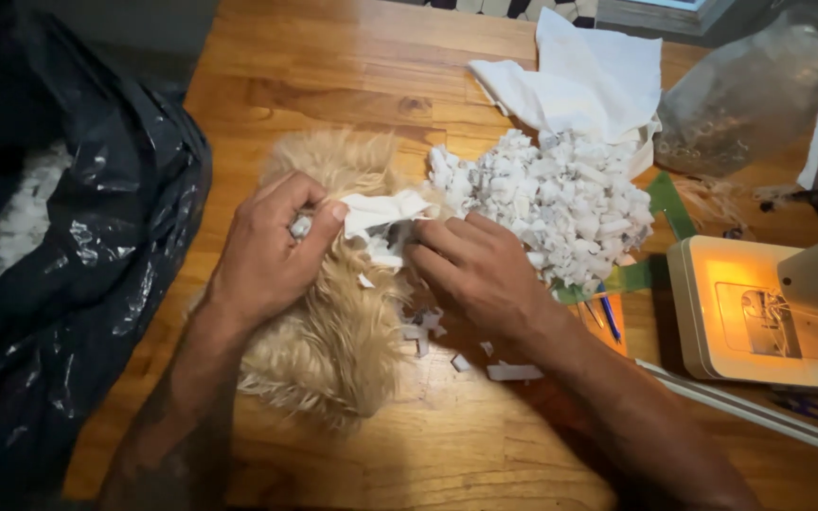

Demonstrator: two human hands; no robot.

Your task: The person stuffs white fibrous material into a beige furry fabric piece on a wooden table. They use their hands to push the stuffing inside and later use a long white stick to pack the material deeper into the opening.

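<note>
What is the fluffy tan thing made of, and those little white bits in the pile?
The fluffy tan thing looks like faux-fur fabric: long, shaggy, matte strands, with a white lining showing at its opening. The white bits seem to be cut foam stuffing: chunky, soft-edged, matte scraps, though shredded fabric is possible. The table looks like varnished wood, with grain and shine.

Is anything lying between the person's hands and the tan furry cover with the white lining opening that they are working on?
Nothing visible. The left hand pinches the white lining opening of the tan furry fabric cover, and the right hand presses directly on it. The pile of white foam pieces lies beside the right hand, not between.
</note>
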